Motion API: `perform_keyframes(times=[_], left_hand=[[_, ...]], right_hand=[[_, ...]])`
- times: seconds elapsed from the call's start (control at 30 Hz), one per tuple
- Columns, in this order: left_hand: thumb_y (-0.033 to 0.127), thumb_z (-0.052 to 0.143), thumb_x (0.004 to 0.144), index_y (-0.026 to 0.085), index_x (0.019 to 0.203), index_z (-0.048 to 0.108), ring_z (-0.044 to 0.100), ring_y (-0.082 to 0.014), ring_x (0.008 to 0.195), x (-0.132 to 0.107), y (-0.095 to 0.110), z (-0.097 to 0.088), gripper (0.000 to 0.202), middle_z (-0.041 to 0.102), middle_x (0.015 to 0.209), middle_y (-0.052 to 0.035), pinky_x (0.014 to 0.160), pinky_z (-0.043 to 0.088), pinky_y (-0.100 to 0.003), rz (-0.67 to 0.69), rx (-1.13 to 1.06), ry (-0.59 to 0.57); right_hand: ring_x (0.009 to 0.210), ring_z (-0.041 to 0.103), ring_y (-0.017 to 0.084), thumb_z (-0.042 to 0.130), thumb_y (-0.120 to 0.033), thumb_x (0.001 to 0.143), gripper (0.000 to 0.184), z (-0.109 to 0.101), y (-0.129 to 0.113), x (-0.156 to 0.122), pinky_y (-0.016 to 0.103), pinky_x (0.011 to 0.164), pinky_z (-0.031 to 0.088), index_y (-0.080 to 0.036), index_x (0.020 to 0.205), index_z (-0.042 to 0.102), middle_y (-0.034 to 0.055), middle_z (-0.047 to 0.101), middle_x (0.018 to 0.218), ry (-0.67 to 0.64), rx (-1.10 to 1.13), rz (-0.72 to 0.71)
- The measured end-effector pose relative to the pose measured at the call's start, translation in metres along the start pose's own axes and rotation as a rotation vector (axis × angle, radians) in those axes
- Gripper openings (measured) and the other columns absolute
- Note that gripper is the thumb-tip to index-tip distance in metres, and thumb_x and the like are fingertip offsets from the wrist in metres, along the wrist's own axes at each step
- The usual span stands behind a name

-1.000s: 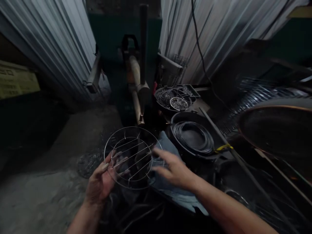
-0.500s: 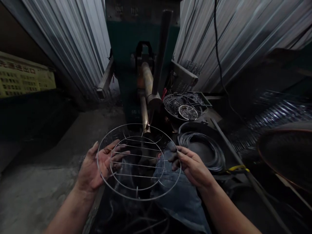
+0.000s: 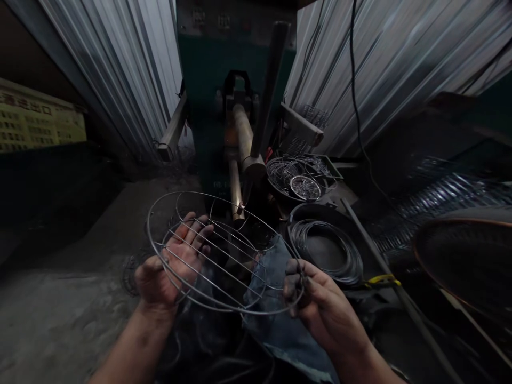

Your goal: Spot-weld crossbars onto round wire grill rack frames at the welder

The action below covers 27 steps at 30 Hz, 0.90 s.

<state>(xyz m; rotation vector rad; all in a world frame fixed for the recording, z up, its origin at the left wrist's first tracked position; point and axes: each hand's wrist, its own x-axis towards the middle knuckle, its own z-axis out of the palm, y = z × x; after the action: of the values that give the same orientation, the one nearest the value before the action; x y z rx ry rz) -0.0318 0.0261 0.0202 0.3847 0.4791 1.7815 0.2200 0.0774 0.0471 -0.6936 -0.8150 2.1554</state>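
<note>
I hold a round wire rack (image 3: 224, 253), two concentric rings joined by several straight cross wires, in front of me over my lap. My left hand (image 3: 176, 261) lies under its left side, fingers stretched behind the wires and thumb at the outer ring. My right hand (image 3: 316, 301) pinches the outer ring at its lower right edge, fingers curled. The rack tilts, left side higher. Just behind it stands the green welding machine (image 3: 236, 69) with its copper arm (image 3: 237, 176) pointing at me.
A dark pan with coiled wire rings (image 3: 326, 250) sits to the right, and a bowl of tangled wire pieces (image 3: 298, 176) behind it. A large dark round pan (image 3: 464, 261) is at far right. Corrugated metal sheets line both walls. Concrete floor lies left.
The rack has rotated and tilted. My right hand slid down along the outer ring to its lower right edge, and my left hand shifted up under the left side.
</note>
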Motion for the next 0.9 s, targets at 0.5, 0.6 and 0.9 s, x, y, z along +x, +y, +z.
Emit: perform_keyframes(times=[0.5,0.6,0.9], left_hand=[[0.025,0.051,0.088,0.021,0.118,0.056,0.062,-0.0284,0.101,0.012,-0.015,0.012,0.030,0.057,0.124,-0.0096,0.080,0.054,-0.045,-0.145,-0.047,0.107],[0.027,0.047,0.093,0.020,0.113,0.057,0.062,-0.0282,0.102,0.020,-0.020,0.009,0.024,0.058,0.123,-0.0096,0.079,0.053,-0.044,-0.140,-0.049,0.083],[0.054,0.038,0.093,0.022,0.115,0.059,0.063,-0.0329,0.100,0.046,-0.038,0.007,0.044,0.059,0.118,-0.0149,0.077,0.051,-0.046,-0.265,-0.122,0.035]], right_hand=[[0.059,0.061,0.013,0.076,-0.029,0.077,0.022,0.013,0.010,-0.028,0.021,0.053,0.051,-0.020,0.095,0.068,0.0048,0.067,0.076,-0.002,-0.066,-0.086],[0.064,0.062,0.015,0.074,-0.030,0.078,0.020,0.010,0.013,-0.025,0.023,0.056,0.052,-0.021,0.094,0.067,0.0045,0.067,0.075,0.032,-0.111,-0.123],[0.089,0.065,0.022,0.071,-0.028,0.081,0.031,-0.018,0.022,-0.015,0.038,0.084,0.050,-0.027,0.112,0.064,0.0084,0.069,0.098,-0.173,-0.417,-0.116]])
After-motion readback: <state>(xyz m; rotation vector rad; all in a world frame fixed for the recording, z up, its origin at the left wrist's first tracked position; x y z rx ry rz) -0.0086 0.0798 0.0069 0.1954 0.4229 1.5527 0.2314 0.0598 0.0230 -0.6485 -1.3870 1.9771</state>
